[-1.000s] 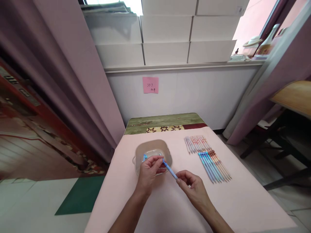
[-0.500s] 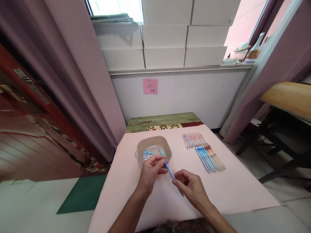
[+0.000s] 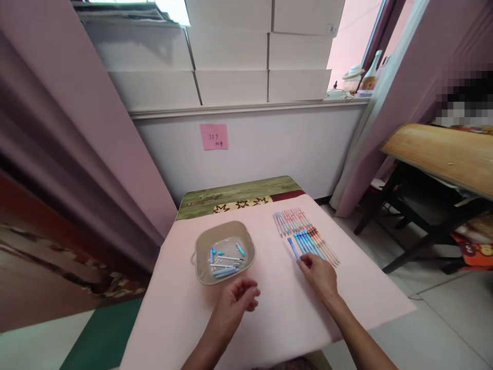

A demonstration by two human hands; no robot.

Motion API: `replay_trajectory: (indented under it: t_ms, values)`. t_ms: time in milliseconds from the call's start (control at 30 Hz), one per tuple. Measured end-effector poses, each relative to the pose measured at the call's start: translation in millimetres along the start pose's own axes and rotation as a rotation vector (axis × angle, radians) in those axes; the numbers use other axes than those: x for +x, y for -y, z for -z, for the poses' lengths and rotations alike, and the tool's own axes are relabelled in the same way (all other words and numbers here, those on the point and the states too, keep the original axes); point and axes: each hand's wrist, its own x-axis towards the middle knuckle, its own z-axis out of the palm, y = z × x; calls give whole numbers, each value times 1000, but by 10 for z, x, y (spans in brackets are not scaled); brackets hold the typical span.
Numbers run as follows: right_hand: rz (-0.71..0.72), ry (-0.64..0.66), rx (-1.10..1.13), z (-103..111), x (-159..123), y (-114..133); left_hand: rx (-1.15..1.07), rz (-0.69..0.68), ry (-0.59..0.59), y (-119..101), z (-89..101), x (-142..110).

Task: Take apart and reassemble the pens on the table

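My right hand is closed on a blue pen, its fingers around the lower part. That pen lies at a slant just left of a row of blue pens, its capped end pointing away from me. My left hand holds nothing and hovers over the cloth in front of a beige plastic basin, fingers loosely curled and thumb apart. Inside the basin are blue pen barrels, white refills and small blue parts.
Brown-topped pens continue the row on the right. Behind them lies another row of pale pens with reddish marks. A pink cloth covers most of the table. To the right stands a wooden table with a dark chair.
My right hand has carried the blue pen rightward to the row of blue pens. My left hand has let go of it and drawn back from the basin. The view has turned right.
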Motion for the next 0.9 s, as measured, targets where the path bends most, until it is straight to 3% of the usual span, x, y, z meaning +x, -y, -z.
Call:
replay_trajectory:
  t_ms: [100,267,500,600,700,800,900]
  values:
    - [-66,42,-104,-26,199,-28,49,1,-21,83,92,-7]
    - [-90,70,-233,-104,395,-8,214,-106,-185,29,213,11]
    - [-63,95,-342,-207,487,-14,619,-415,-348,19,406,87]
    - [-76,9,-227,-20,553,-53,778,-623,-418,70,568,117]
    - [-126,-224,-57,381,685,-129,943,-805,-441,119,746,131]
    - [-157,-435,-27,763,784,-177,1109,-909,-397,189,846,167]
    - [-171,-464,-37,858,774,-137,1186,-945,-336,286,834,233]
